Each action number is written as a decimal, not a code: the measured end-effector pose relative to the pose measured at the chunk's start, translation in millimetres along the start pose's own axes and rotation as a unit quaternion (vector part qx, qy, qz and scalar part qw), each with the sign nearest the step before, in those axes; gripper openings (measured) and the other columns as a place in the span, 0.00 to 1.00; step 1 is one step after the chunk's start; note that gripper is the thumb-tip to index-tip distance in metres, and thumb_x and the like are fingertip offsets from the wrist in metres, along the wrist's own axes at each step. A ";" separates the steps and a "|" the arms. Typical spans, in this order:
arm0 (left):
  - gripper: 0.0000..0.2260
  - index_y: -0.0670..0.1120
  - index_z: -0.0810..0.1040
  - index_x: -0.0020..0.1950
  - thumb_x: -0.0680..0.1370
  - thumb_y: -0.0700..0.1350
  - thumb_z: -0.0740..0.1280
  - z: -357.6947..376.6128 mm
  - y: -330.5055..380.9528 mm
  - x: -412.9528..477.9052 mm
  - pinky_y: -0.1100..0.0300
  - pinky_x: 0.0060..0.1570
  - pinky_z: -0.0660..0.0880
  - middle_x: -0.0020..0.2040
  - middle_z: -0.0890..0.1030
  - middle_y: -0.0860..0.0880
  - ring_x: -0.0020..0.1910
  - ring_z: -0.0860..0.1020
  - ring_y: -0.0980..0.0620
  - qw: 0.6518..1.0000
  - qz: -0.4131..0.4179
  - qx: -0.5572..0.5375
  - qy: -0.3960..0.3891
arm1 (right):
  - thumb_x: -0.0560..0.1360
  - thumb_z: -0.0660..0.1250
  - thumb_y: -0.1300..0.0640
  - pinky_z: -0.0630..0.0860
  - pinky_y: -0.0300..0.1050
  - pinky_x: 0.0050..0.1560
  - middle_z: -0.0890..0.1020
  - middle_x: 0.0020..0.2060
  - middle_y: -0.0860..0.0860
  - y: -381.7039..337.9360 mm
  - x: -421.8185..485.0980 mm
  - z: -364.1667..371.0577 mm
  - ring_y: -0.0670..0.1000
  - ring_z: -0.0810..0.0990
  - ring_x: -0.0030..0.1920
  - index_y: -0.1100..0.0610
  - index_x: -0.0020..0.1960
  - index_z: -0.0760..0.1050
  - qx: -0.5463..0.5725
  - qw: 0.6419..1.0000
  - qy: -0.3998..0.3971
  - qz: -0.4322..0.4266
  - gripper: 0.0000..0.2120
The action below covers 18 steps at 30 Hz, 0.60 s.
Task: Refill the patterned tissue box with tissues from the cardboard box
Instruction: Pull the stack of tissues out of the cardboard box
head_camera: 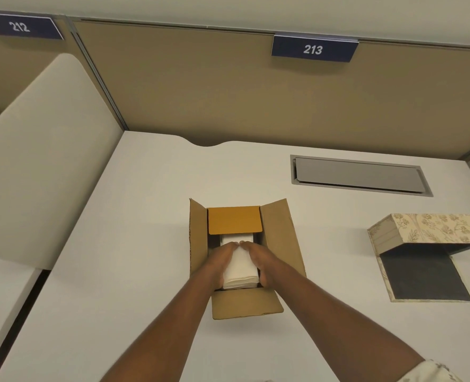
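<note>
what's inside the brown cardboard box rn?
A white stack of folded tissues, gripped on its sides by the left hand and right hand inside the brown cardboard box. Anything beneath the stack or under the orange inner flap is hidden.

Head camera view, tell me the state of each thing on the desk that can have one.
Brown cardboard box: flaps open.
White tissue stack: in the box, gripped on both sides.
Floral patterned tissue box: lid up, looks empty.
Grey desk cable hatch: closed.
Left hand: gripping the stack.
Right hand: gripping the stack.
</note>
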State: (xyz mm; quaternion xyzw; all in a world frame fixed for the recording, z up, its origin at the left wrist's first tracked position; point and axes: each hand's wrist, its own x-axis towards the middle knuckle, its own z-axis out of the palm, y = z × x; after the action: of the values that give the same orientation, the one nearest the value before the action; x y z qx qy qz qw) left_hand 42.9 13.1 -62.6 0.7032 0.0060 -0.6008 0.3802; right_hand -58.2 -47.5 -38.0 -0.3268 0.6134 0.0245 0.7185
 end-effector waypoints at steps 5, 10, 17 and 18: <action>0.15 0.43 0.81 0.58 0.81 0.52 0.65 -7.8 1.5 -7.6 0.56 0.35 0.78 0.45 0.84 0.41 0.40 0.82 0.43 0.998 -0.010 -0.050 -0.020 | 0.80 0.67 0.48 0.81 0.52 0.49 0.84 0.49 0.57 -5.7 -5.4 -0.5 0.58 0.83 0.48 0.56 0.55 0.77 -0.021 1.000 -0.009 -0.007 0.12; 0.21 0.42 0.81 0.54 0.80 0.59 0.61 -11.7 5.1 -15.3 0.54 0.33 0.78 0.39 0.84 0.39 0.36 0.82 0.40 0.991 -0.034 -0.126 -0.039 | 0.80 0.69 0.51 0.81 0.58 0.51 0.83 0.56 0.62 -11.3 -14.8 -3.5 0.62 0.82 0.51 0.59 0.57 0.76 -0.015 0.999 -0.037 0.003 0.13; 0.23 0.42 0.81 0.56 0.79 0.60 0.62 -11.2 11.3 -23.1 0.52 0.37 0.78 0.39 0.85 0.38 0.39 0.82 0.39 0.983 -0.033 -0.174 -0.037 | 0.79 0.69 0.53 0.80 0.54 0.42 0.82 0.50 0.62 -17.4 -26.7 -9.7 0.60 0.82 0.42 0.61 0.62 0.76 -0.023 0.999 -0.049 -0.006 0.16; 0.23 0.42 0.81 0.58 0.79 0.60 0.62 -10.1 12.0 -25.4 0.52 0.38 0.78 0.41 0.85 0.37 0.40 0.82 0.39 0.985 -0.031 -0.169 -0.030 | 0.80 0.69 0.53 0.80 0.53 0.40 0.83 0.49 0.62 -17.0 -29.7 -11.8 0.59 0.82 0.41 0.61 0.62 0.76 -0.025 0.998 -0.051 -0.006 0.16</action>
State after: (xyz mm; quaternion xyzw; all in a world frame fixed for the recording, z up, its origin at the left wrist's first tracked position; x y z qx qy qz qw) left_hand 50.0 21.4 -34.7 0.6100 0.1180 -0.6230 0.4753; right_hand -68.3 -55.9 -4.3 -0.3466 0.5735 0.0524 0.7404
